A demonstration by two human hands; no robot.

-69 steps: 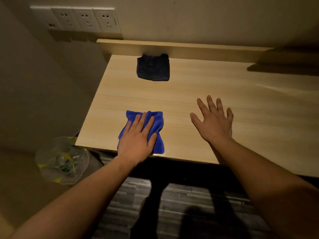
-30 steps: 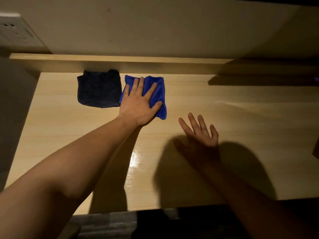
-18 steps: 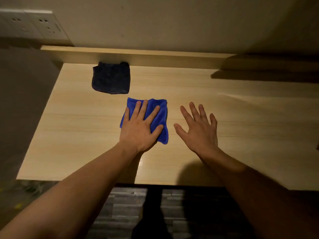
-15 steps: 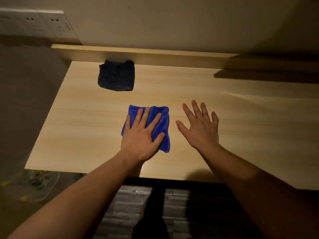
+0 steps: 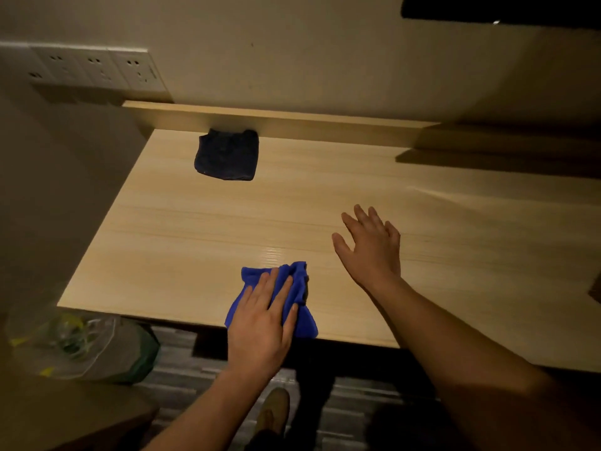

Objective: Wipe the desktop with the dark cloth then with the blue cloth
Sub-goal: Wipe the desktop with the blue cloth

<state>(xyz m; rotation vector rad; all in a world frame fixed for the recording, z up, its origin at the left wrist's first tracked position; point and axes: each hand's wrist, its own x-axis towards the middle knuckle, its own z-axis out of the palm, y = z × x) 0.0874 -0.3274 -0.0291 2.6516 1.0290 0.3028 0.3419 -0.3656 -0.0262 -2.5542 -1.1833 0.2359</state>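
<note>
Left hand (image 5: 260,323) presses flat, fingers extended, on the bunched blue cloth (image 5: 300,289) at the desktop's (image 5: 195,242) near edge (dark cloth (image 5: 227,155) at the far-left corner); right hand (image 5: 370,247) spread, empty.

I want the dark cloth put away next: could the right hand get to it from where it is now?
Probably yes. The right hand is empty and open, and bare desktop lies between it and the dark cloth.

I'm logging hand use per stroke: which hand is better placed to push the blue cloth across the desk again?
Left. The left hand lies flat on the blue cloth at the desktop's near edge; the right hand is spread over bare wood, off the cloth.
</note>
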